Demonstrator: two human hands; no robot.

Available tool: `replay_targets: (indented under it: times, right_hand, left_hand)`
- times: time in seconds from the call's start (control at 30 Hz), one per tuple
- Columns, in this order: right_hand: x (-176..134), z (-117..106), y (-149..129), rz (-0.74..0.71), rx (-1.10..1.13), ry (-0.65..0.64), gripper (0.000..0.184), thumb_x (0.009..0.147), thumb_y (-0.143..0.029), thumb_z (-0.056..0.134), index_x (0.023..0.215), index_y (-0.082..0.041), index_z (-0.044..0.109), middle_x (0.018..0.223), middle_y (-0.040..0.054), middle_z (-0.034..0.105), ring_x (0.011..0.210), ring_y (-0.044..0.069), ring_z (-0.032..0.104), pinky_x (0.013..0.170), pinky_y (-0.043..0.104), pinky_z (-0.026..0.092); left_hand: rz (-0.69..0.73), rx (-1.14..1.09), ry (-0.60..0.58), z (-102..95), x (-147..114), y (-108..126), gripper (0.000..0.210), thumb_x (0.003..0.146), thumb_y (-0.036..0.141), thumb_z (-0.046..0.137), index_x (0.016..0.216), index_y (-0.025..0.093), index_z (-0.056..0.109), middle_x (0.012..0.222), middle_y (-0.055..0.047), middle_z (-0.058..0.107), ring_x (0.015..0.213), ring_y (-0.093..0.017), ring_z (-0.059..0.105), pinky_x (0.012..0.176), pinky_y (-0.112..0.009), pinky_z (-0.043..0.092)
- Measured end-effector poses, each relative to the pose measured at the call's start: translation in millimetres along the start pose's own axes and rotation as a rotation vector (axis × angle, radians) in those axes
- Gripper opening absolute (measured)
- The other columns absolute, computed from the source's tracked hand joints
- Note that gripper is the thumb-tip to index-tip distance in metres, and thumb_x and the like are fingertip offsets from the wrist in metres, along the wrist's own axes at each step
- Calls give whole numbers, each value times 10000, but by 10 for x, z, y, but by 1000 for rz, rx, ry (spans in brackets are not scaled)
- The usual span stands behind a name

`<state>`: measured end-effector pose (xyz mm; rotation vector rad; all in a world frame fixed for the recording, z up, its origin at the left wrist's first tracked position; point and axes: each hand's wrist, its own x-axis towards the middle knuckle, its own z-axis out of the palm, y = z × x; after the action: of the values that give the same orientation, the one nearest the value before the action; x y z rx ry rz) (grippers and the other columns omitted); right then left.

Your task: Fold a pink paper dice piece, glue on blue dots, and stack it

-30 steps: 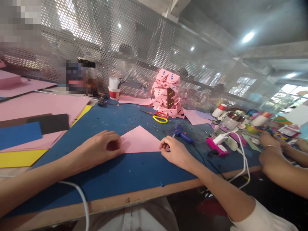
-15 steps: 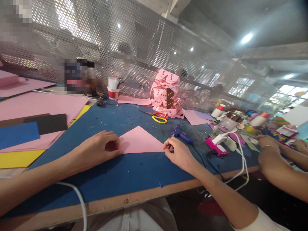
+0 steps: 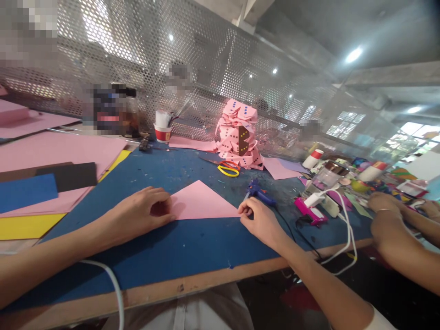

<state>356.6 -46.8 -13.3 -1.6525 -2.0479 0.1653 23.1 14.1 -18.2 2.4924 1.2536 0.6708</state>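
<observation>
A pink sheet of paper (image 3: pixel 203 204), triangular in outline, lies flat on the blue work surface between my hands, its peak pointing away from me. My left hand (image 3: pixel 146 208) is curled at the left corner, thumb and fingers closed on the paper. At the right corner, my right hand (image 3: pixel 263 219) has its fingertips pinched together on the paper's tip. A blue glue gun (image 3: pixel 261 195) lies just beyond my right hand. Scissors (image 3: pixel 228 170) with red and yellow handles rest past the paper's peak.
Pink sheets (image 3: pixel 68 144) and a blue piece (image 3: pixel 29 191) lie at left. Beyond stand a paper cup (image 3: pixel 162 133) and a pile of dotted pink pieces (image 3: pixel 237 137). A pink power strip (image 3: pixel 311 212) with white cable sits right, near another person's arm (image 3: pixel 395 229).
My right hand has slid slightly to the right along the paper's near edge, towards its right tip. My left hand has stayed at the left corner.
</observation>
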Motion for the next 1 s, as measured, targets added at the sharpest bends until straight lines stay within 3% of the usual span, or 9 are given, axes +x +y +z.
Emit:
replay_targets:
  times: [0.27,0.53,0.7,1.0]
  right_hand:
    - [-27,18,23,-6,6,21,163,767,-85,519,808,-223,593,850,-8,618,768,153,594,737,279,452]
    - [-28,32,81,-9,-1,9,167,768,-99,503,821,-229,594,859,2,618,770,169,599,732,295,465]
    - [-29,31,89,-4,-7,6,162,780,-107,498,830,-230,590,869,1,615,774,168,601,733,294,469]
    - [-34,35,106,-34,-38,16,157,790,-116,495,839,-231,591,869,7,621,778,176,611,735,298,472]
  left_hand:
    - [5,31,-18,-51,-24,65,235,826,433,620,759,208,637,786,-17,631,753,-198,571,699,-292,420]
    - [134,-65,-30,-80,-66,86,128,914,311,602,907,215,685,877,-27,670,834,-185,585,793,-297,441]
    - [246,-117,-100,-107,-90,85,222,972,220,534,969,264,751,984,-33,660,937,-169,604,861,-267,440]
    - [352,-63,-121,-167,-88,46,282,971,181,491,991,262,760,1023,-54,689,953,-179,620,881,-287,444]
